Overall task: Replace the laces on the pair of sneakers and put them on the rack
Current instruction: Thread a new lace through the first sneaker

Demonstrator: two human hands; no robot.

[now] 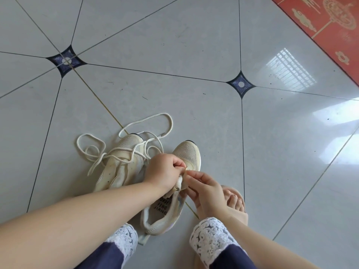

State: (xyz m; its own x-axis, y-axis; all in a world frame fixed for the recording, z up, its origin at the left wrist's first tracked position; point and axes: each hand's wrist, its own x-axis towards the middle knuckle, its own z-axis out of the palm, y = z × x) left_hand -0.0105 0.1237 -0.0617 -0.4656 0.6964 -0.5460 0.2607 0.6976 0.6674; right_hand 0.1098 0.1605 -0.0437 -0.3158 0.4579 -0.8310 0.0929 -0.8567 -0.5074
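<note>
Because the unlaced mesh sneaker (189, 154) looks light and floppy (nothing stiffens its upper), the left hand (165, 169) and right hand (206, 189) each pinch it at the soft tongue (179, 181).

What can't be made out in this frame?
Head view only:
- near sneaker: the eyelets, and any lace in them, are covered by the left hand and right hand.
- insole print: partly covered by the tongue, so only some letters can be read.
- far sneaker: the heel is hidden behind the left forearm.
- rack: outside the frame.
</note>
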